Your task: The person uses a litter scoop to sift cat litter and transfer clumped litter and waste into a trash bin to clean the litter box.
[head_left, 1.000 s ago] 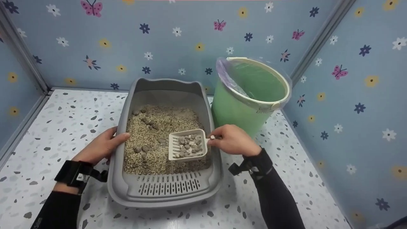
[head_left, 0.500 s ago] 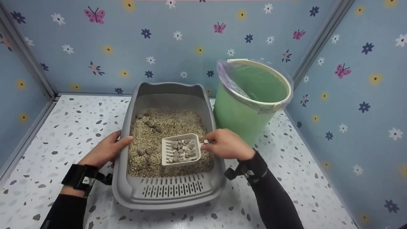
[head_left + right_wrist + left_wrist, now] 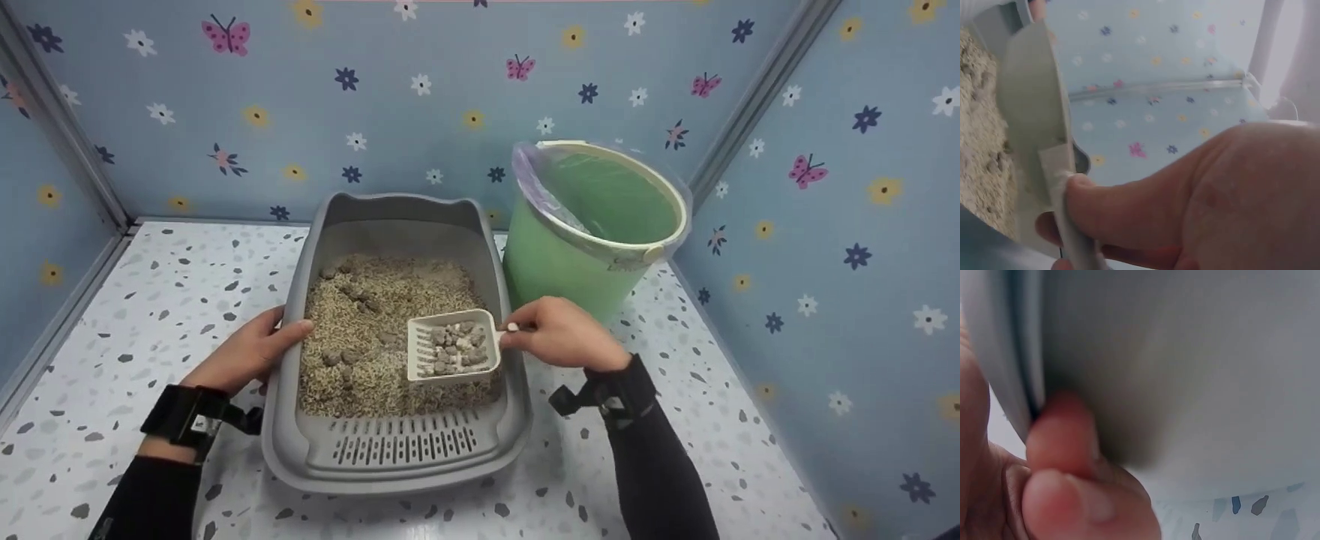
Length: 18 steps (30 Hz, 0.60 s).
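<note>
A white slotted litter scoop (image 3: 454,376) was held by the right hand (image 3: 566,334) over the right part of a grey litter box (image 3: 397,478), its handle clamped between thumb and curled fingers. Grey-brown clumps (image 3: 454,349) and paler bits were carried in its bowl; whether the scoop's underside touched the litter (image 3: 420,285) could not be told. The left rim of the box was gripped by the left hand (image 3: 244,349), the thumb laid over the edge and fingers tucked beneath it, two fingertips being seen in the left wrist view against the outer wall. More dark clumps (image 3: 330,356) were scattered over the tan litter, mainly on its left side. Just beside the box, at its far right, a green bin (image 3: 562,262) was lined with a translucent, purple-edged bag (image 3: 536,180). Box and bin were set on a speckled white floor (image 3: 187,270) before a flower-and-butterfly patterned blue wall (image 3: 420,150).
</note>
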### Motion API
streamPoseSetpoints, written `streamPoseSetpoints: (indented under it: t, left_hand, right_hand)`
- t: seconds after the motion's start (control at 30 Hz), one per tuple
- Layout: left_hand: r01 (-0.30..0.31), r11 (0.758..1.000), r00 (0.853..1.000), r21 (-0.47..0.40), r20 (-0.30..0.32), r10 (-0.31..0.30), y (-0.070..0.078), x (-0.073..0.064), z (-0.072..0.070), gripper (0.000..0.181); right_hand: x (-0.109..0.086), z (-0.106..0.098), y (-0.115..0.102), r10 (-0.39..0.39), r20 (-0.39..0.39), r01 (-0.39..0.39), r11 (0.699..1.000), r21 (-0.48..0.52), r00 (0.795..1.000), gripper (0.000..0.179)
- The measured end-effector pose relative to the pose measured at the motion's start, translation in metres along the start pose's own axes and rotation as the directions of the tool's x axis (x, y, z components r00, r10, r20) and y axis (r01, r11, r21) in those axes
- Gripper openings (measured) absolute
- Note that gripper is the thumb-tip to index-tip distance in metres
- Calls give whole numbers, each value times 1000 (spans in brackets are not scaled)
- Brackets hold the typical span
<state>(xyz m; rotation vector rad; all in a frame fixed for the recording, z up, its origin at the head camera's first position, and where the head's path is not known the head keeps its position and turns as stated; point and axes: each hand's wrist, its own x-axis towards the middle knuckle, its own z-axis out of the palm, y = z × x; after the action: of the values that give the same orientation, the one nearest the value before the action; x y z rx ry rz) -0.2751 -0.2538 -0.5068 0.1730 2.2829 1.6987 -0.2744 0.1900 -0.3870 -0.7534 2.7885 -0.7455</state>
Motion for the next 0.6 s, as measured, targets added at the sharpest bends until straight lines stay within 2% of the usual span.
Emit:
streamPoseSetpoints:
  t: [0.13,0.23,0.37,0.6]
  left_hand:
    - [5,1000,1000,7,-6,-5,-1,-2,-2,87]
    - [-1,1000,1000,6,0,1,-1,-1,-3,86]
    - [10,1000,1000,5,-8,-10,-1,-2,-2,83]
    - [3,1000,1000,-6,-2,-3,0,-2,0,84]
  right_hand:
    - [8,7,-9,-46,43,46,999,6,998,20]
    - [11,9,-10,-46,34,47,999,-3,998,19]
    - [10,4,-9,-33,12,33,999,-11,999,16]
    - [7,-9,-10,-55,8,55,998,-19,998,19]
